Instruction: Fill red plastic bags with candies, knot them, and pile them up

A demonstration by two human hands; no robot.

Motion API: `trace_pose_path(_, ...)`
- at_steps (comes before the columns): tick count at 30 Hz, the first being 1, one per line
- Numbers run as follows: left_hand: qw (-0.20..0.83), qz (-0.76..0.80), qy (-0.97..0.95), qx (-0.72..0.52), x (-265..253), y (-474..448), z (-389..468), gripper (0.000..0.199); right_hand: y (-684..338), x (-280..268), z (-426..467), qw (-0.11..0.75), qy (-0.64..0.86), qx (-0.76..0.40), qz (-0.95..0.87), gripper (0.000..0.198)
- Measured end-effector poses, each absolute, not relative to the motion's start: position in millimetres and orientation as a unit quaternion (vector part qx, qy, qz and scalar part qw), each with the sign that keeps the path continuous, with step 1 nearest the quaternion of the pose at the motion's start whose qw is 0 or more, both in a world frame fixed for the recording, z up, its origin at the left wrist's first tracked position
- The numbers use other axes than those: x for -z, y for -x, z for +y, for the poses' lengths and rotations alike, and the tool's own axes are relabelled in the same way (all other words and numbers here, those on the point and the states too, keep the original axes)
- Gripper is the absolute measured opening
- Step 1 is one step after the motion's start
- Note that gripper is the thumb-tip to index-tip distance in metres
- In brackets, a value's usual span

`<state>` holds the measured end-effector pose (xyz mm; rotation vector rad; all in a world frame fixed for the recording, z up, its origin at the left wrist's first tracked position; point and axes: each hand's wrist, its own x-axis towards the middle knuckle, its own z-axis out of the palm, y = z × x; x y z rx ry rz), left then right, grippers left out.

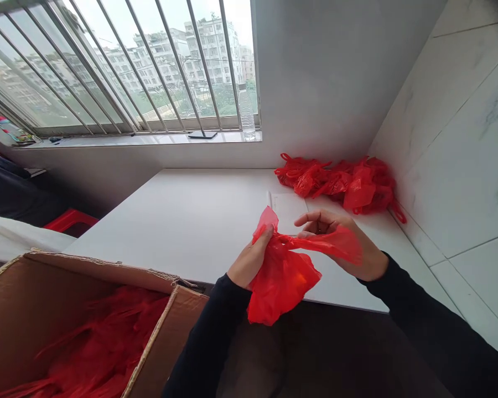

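Observation:
In front of me, over the table's near edge, a thin red plastic bag [283, 282] is bunched up, with its lower part hanging loose. My left hand [254, 255] grips it near the gathered top, thumb pressed on the plastic. A twisted strip of the same bag stretches rightward across my right hand [359, 251]. The fingers of that hand are bent around the strip, the index finger reaching toward the left hand; the plastic partly covers the thumb. A heap of knotted red plastic bags [340, 182] lies against the wall at the back right.
The white table [199, 221] carries a sheet of paper [288, 207] behind my hands. An open cardboard box [157, 337] with loose red bags [108, 337] stands at the lower left. A plastic bottle [247, 113] and a dark flat object [202, 135] are on the windowsill; a red stool [71, 220] stands left.

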<state>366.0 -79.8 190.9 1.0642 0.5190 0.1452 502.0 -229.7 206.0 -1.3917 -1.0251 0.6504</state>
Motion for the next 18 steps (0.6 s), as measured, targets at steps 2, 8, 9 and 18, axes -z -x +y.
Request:
trace_pose_path(2,0.817,0.265,-0.507,-0.077,-191.0,-369.8,-78.6,0.050,-493.3,-208.3,-230.5,0.618,0.594,-0.279,-0.433,0.029)
trace_pose_path(8,0.837,0.230,-0.479,-0.132,-201.4,-384.1,-81.9,0.041,-490.6,-198.7,-214.4,0.715,0.534,-0.296,-0.340,0.030)
trace_pose_path(9,0.847,0.228,-0.462,-0.127,-204.5,-385.4,-81.6,0.042,-492.4,-194.3,-211.3,0.732,0.519,-0.307,-0.315,0.031)
trace_pose_path(18,0.870,0.209,-0.438,-0.086,-204.3,-391.8,-69.5,0.034,-475.9,-179.3,-193.0,0.610,0.659,-0.180,-0.402,0.040)
